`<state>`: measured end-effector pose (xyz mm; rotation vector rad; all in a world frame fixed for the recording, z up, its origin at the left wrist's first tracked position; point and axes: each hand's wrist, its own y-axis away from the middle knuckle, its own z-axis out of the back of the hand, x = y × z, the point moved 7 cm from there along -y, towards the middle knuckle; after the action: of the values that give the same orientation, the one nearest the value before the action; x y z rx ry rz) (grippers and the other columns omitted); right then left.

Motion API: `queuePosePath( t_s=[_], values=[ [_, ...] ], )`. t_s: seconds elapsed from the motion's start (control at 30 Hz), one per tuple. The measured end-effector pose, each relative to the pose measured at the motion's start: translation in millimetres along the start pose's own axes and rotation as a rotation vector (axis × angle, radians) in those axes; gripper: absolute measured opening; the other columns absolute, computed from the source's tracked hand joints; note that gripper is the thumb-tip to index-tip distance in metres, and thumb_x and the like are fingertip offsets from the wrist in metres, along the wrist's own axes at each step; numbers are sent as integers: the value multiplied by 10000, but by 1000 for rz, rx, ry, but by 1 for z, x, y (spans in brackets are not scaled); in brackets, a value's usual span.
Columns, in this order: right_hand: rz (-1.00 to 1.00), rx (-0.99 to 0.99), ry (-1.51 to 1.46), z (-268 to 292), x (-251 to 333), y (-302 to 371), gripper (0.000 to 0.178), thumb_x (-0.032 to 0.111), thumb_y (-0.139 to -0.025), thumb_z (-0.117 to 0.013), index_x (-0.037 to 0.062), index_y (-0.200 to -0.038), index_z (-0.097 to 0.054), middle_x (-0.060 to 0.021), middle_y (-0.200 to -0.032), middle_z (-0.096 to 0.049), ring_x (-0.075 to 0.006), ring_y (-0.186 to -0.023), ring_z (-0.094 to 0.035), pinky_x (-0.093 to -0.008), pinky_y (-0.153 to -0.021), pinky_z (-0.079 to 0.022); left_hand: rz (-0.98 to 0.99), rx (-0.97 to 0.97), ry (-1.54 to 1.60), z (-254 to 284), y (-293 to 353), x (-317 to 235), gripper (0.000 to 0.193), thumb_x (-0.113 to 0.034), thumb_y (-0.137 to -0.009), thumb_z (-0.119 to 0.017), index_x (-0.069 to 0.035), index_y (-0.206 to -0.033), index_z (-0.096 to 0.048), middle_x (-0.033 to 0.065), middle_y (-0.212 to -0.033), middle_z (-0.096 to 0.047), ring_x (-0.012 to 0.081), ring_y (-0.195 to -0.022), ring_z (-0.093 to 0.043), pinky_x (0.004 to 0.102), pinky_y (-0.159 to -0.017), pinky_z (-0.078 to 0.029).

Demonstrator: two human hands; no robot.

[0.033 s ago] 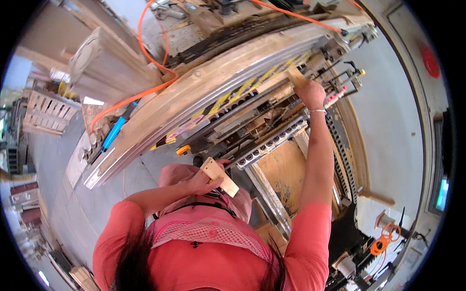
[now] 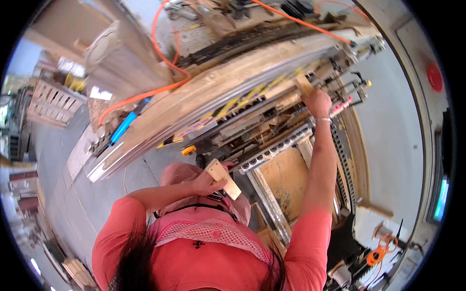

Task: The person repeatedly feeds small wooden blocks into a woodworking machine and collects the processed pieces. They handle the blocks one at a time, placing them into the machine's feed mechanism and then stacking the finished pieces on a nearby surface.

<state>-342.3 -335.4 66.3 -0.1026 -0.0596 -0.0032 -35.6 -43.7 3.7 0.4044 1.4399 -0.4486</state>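
Note:
A short pale wood block (image 2: pixel 224 179) with small holes near one end is gripped in my left hand (image 2: pixel 208 183), held close to my waist. My right arm reaches far forward to the machine. There my right hand (image 2: pixel 318 104) is closed on another wood block (image 2: pixel 304 85), which stands up from the fist beside the wooden rail of the machine. What the lower end of that block touches is hidden by the hand. Below it runs a row of round rollers (image 2: pixel 279 149) along a metal bar.
A long wooden beam (image 2: pixel 194 89) with yellow-black striped tape (image 2: pixel 242 103) spans the machine. An orange hose (image 2: pixel 141 97) crosses it, near a blue-handled tool (image 2: pixel 123 128). A dust-covered cylinder (image 2: pixel 114 58) stands at the left. A red button (image 2: pixel 435 78) sits on the right panel.
The view has shifted slightly, so the machine appears a little further right. Both hands keep their blocks, in nearly the same places.

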Motion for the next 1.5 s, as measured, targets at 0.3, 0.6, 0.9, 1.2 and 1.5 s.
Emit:
queuePosePath(
  t_s=[0.3,0.6,0.9,1.2,1.5],
  values=[
    [21,39,45,-3,5,-1,466,473,-678,-669,16,-766,-683,-209,-818,-650,-355,-799,-638,-440,-715,-512,-55,-82,-64,1,7,8,429,-217,-862,-546,-5,-1220,-444,136,-1035,-501,287,-987,-490,375,-886,-390],
    [32,27,94,4,12,4,463,452,-692,-691,11,-824,-639,-214,-831,-645,-368,-826,-628,-449,-732,-506,212,-385,518,37,55,7,288,-167,-941,-472,-33,-1194,-498,25,-1064,-570,103,-961,-516,277,-847,-428],
    [-77,-338,73,20,28,51,516,369,-768,-675,17,-1131,-571,-191,-1142,-555,-393,-1018,-531,-492,-867,-436,409,-893,590,185,182,24,287,-164,-921,-546,-29,-1174,-521,58,-1028,-606,151,-895,-587,287,-756,-499],
    [-117,-138,-187,9,47,180,398,247,-737,-724,-11,-1023,-625,-167,-982,-618,-301,-837,-594,-398,-735,-477,485,-1419,155,412,197,181,308,-270,-913,-466,-14,-1024,-596,48,-800,-602,131,-719,-539,325,-643,-448],
    [-261,7,-114,27,45,292,292,167,-692,-728,-7,-913,-652,-118,-778,-650,-219,-635,-594,-340,-611,-471,596,-1492,41,463,137,257,316,-260,-878,-469,-63,-1080,-610,164,-926,-649,292,-851,-623,398,-751,-465]
  ],
)
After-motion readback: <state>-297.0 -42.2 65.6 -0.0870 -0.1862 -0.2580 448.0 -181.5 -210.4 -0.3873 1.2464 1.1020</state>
